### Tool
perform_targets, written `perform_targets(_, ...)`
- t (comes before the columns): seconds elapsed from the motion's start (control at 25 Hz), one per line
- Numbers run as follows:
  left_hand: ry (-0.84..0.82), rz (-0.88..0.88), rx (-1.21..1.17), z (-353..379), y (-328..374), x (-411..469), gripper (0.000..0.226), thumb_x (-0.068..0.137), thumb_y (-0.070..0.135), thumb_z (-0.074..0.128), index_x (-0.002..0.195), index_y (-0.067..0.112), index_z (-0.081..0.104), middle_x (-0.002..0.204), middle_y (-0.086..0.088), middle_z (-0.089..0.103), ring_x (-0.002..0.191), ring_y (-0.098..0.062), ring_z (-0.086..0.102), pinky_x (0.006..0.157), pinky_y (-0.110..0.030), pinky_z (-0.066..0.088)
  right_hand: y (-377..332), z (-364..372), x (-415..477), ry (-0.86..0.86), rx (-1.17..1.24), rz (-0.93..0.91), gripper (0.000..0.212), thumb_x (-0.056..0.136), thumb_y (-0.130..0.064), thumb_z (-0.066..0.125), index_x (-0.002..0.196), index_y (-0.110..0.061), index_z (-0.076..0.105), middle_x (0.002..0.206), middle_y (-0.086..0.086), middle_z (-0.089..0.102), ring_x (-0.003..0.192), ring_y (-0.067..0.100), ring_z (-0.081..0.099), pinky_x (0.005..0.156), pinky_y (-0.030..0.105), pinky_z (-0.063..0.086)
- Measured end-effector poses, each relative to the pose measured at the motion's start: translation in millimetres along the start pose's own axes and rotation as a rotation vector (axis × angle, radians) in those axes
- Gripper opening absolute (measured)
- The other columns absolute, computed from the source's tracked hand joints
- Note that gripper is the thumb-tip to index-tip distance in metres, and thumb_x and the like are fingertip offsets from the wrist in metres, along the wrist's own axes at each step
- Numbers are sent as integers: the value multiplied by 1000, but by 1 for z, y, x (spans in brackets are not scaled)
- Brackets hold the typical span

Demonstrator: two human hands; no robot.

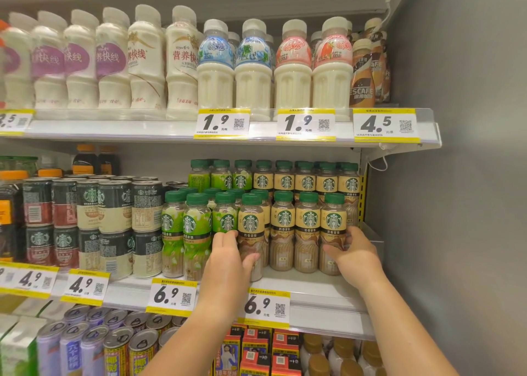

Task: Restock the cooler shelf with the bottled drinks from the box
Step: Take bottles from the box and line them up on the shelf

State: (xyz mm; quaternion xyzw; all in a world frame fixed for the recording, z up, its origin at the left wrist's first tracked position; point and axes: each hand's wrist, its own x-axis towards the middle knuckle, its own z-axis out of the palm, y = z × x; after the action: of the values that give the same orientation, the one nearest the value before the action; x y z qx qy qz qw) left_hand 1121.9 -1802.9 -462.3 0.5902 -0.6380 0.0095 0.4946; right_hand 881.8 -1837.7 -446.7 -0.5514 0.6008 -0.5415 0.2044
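Observation:
On the middle cooler shelf (313, 293) stand rows of green-capped Starbucks bottles, green-labelled ones (194, 230) to the left and tan-labelled latte ones (306, 227) to the right. My left hand (228, 257) wraps the lower half of the leftmost front tan bottle (251, 221). At the row's right end, my right hand (352, 254) grips the base of another tan bottle (333, 221). Both bottles stand upright on the shelf. The box is not in view.
Starbucks cans (114, 218) are stacked two high left of the bottles. Milk drink bottles (253, 70) fill the shelf above. Cans and cartons (256, 353) sit below. The grey cooler wall (456, 176) closes the right side. Yellow price tags (266, 307) line the shelf edges.

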Motion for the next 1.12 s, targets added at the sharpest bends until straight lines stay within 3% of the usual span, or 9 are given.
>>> perform_targets(0.2, -117, 67, 129, -15, -2, -5, 75, 89, 42, 68, 147, 12, 31, 138, -2, 42, 122, -22, 53, 89, -30, 48, -9, -6, -10, -2, -223, -31, 49, 90, -31, 66, 133, -16, 47, 131, 11, 60, 115, 31, 56, 94, 39, 47)
perform_targets(0.4, -282, 278, 361, -49, -4, -13, 86, 88, 65, 48, 154, 19, 18, 152, 3, 36, 135, -17, 42, 99, -33, 46, -25, -21, -46, 5, -646, -114, 76, 92, -55, 51, 151, -16, 24, 148, 12, 43, 132, 33, 44, 102, 47, 44)
perform_targets(0.52, -435, 400, 490, -69, -17, -29, 93, 85, 78, 32, 157, 26, 6, 160, 4, 26, 144, -16, 29, 113, -35, 32, -25, -19, -80, 7, -714, -223, 79, 93, -65, 38, 153, -18, 20, 156, 6, 35, 142, 28, 30, 113, 43, 31)
perform_targets(0.68, -491, 455, 638, -77, -44, -59, 96, 79, 86, 12, 156, 33, -10, 166, -2, 2, 152, -24, 1, 122, -48, 5, -5, -6, -127, -31, -757, -287, 79, 92, -70, 22, 156, -27, 8, 166, 0, 6, 152, 19, 0, 121, 37, 5)
perform_targets(0.76, -453, 479, 661, -76, -55, -80, 97, 79, 86, 13, 157, 30, -1, 165, -9, 6, 152, -31, 4, 120, -55, 10, 11, 0, -149, -44, -793, -326, 80, 91, -72, 17, 157, -28, 3, 166, -1, -5, 151, 18, -9, 121, 38, -1)
perform_targets(0.88, -455, 514, 660, -64, -73, -121, 95, 82, 82, 29, 155, 21, 26, 160, -17, 24, 147, -40, 23, 112, -64, 28, 42, 10, -184, -58, -896, -389, 81, 90, -71, 16, 156, -27, 0, 165, 1, -15, 150, 19, -18, 122, 40, -5)
perform_targets(1.12, -509, 476, 649, -26, -135, -200, 101, 76, 80, 37, 155, 19, 26, 162, -18, 21, 146, -41, 23, 111, -65, 27, 110, 46, -239, -202, -907, -510, 78, 94, -59, 40, 157, -19, 15, 166, 5, 0, 152, 22, -4, 122, 44, 7)
